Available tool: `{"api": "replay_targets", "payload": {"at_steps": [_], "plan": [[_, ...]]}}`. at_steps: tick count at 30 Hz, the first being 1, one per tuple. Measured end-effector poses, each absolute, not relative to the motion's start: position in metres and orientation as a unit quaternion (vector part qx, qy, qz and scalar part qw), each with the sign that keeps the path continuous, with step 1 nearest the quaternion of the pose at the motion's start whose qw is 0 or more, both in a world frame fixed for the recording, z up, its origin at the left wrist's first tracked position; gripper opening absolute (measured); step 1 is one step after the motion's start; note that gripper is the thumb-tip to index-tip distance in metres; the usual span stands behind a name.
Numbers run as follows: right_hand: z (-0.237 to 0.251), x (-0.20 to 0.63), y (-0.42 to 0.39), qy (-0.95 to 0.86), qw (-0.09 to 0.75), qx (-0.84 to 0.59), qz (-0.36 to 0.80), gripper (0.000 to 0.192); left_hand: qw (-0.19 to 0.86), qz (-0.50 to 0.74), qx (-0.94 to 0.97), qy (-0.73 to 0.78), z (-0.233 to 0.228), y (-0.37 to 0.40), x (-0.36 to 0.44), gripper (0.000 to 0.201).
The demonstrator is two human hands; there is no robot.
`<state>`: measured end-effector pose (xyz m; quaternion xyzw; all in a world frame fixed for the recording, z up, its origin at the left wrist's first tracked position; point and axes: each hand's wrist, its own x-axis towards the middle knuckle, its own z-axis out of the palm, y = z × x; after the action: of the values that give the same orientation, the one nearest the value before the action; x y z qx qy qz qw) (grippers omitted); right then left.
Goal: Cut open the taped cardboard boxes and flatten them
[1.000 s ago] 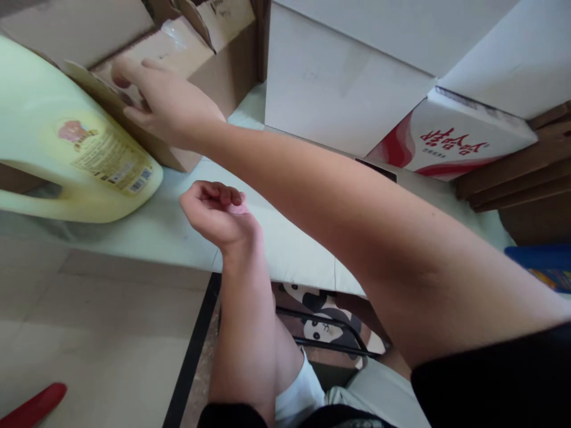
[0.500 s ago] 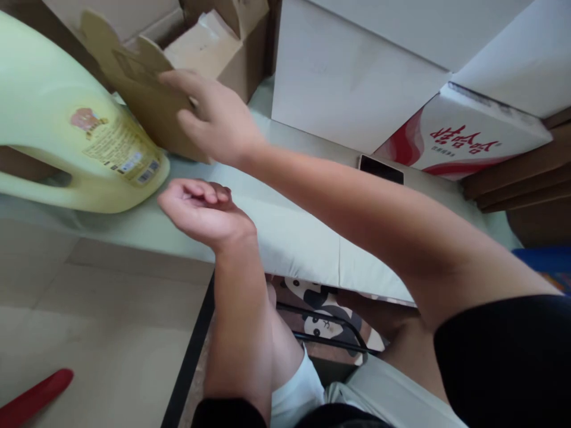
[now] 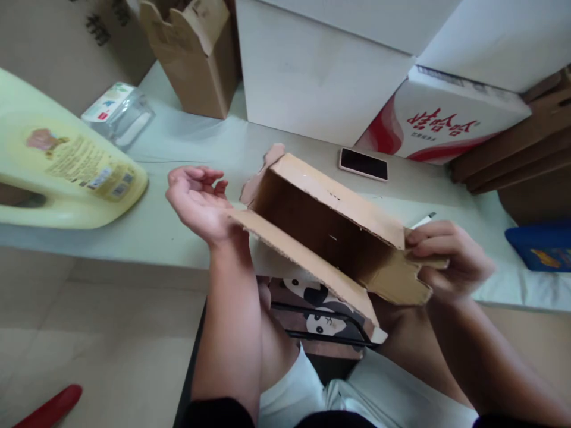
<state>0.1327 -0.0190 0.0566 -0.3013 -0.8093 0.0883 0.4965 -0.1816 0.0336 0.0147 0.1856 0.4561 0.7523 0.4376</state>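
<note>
A brown cardboard box [image 3: 343,199] is tilted in front of me above the near edge of the table. Its open top faces me and its flaps are spread; the dark inside shows. My right hand [image 3: 455,255] pinches a notched end flap at the box's right side. At the other end, my left hand [image 3: 198,199] is turned palm up with its fingers loosely curled and apart, holding nothing. Its wrist is beside the corner of a long flap; whether they touch I cannot tell.
On the pale-green covered table [image 3: 178,249] stand a yellow jug [image 3: 71,166], a clear plastic container [image 3: 118,113] and another cardboard box [image 3: 196,71]. A phone [image 3: 363,164] lies before white cartons [image 3: 312,71]. A blue item [image 3: 542,246] is at right.
My right hand has swung from the far left to the right, bringing the cardboard box in front of me. My left hand stays about in place, its fingers somewhat more open.
</note>
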Motion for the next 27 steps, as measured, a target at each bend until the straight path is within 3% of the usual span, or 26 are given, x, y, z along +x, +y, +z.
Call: {"api": "replay_targets", "payload": {"at_steps": [6, 9, 13, 19, 23, 25, 27], "plan": [[0.041, 0.186, -0.040, -0.740, 0.534, -0.388, 0.127, 0.015, 0.424, 0.779, 0.267, 0.378, 0.027, 0.034, -0.123, 0.044], [0.039, 0.190, -0.030, -0.717, 0.544, -0.415, 0.134, 0.006, 0.412, 0.779, 0.305, 0.361, 0.030, 0.040, -0.097, 0.048], [0.029, 0.190, -0.013, -0.718, 0.497, -0.462, 0.154, 0.041, 0.393, 0.751, 0.345, 0.404, 0.032, 0.045, -0.073, 0.060], [0.000, 0.194, 0.001, -0.653, 0.580, -0.485, 0.034, 0.037, 0.384, 0.654, 0.476, 0.446, 0.029, 0.048, -0.063, 0.080], [-0.012, 0.195, 0.000, -0.625, 0.588, -0.487, 0.161, 0.061, 0.351, 0.638, 0.473, 0.496, 0.023, 0.046, -0.059, 0.088], [-0.012, 0.195, -0.002, -0.634, 0.573, -0.464, 0.232, 0.053, 0.315, 0.654, 0.487, 0.486, 0.017, 0.045, -0.057, 0.090], [-0.011, 0.196, -0.004, -0.648, 0.558, -0.455, 0.249, 0.034, 0.278, 0.672, 0.521, 0.447, 0.008, 0.046, -0.057, 0.090]]}}
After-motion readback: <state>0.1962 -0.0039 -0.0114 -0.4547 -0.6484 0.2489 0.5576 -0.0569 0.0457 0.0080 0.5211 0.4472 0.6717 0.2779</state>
